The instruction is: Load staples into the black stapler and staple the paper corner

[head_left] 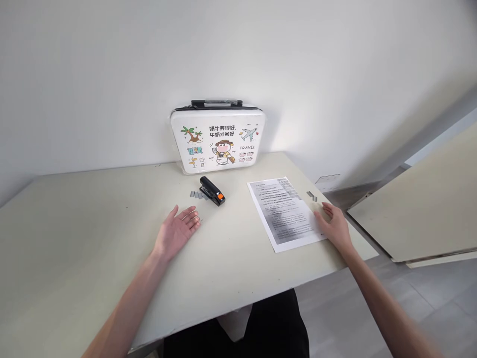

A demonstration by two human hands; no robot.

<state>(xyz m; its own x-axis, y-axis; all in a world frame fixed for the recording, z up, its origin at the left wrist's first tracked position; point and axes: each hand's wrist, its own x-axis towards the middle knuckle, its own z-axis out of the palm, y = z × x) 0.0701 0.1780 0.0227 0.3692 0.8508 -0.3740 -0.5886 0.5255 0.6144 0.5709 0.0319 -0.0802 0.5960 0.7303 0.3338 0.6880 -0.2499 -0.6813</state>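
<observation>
- Stapler (212, 191): on the counter (93, 223), just beyond the person's left hand (177, 232), whose grip is open and holds nothing; that forearm is cut off below.
- Staple strips (196, 195): beside the stapler's left flank, partly hidden by it, their number unclear.
- Printed sheet (285, 216): flat, its text too small to read.
- Second staple group (312, 196): beyond the sheet's right edge.
- Right hand (334, 226): grip half open, fingers curled, covering part of that edge; whether the thumb presses the paper cannot be told.
</observation>
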